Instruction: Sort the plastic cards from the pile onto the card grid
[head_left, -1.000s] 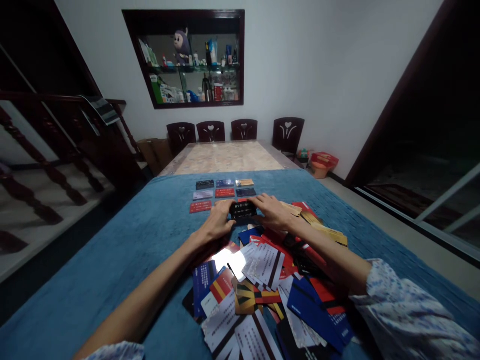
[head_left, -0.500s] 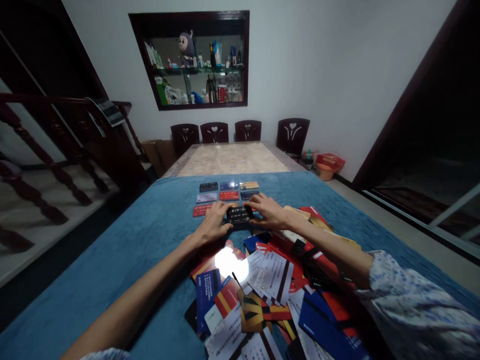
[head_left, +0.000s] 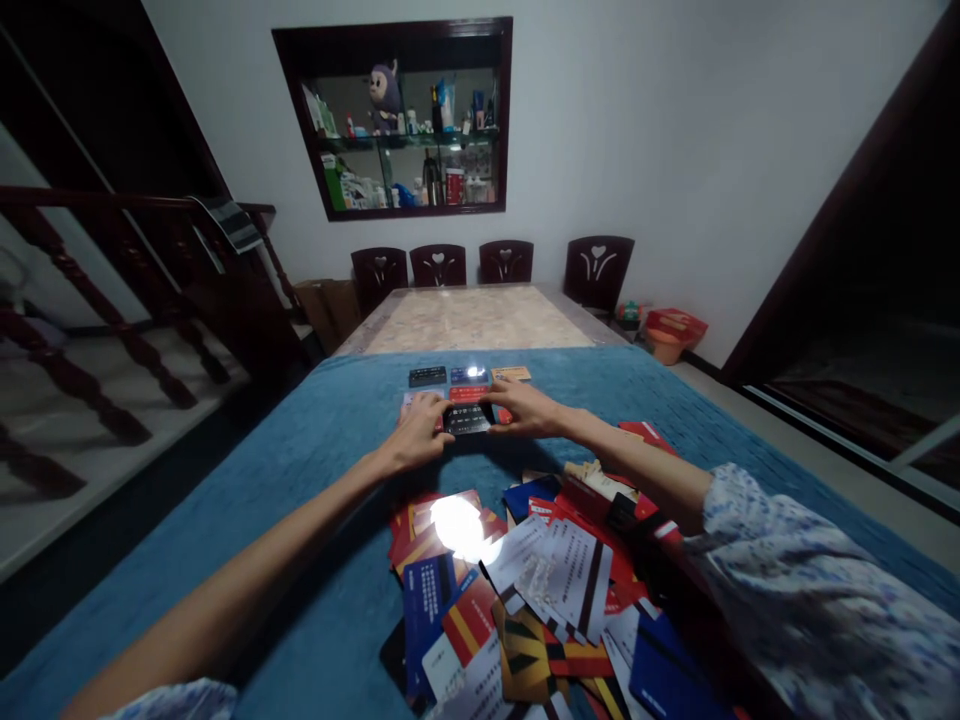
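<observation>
Room: a white wall stood behind a long table whose near part wore a blue cloth.
Left hand: grasping; thumb and fingers pinched the left end of a black card.
Right hand: grasping too, with thumb and fingers on the right end of the black card.
Black card: held above the blue cloth between the two hands, printed face toward the viewer; whether its lower edge touched the cloth, or whether it was one card or several, I could not tell.
Next row: just beyond the black card lay a red card, and to its left a pale card partly covered by the left hand.
Far row: beyond those, a dark card, a blue card and a yellow card lay side by side, slightly apart.
Pile: on the near side of the black card, a loose heap of cards overlapped at all angles, mostly white, blue, red and gold; a bright glare washed out part of it.
Sleeve: a patterned sleeve covered the right arm, whose forearm crossed over the heap.
Chairs: four dark chairs stood far beyond the black card.
Shelf: a wall shelf was higher up beyond the black card, with a plush toy and bottles.
Railing: a wooden railing ran well left of the black card.
Bucket: an orange bucket stood well off to the black card's right.
</observation>
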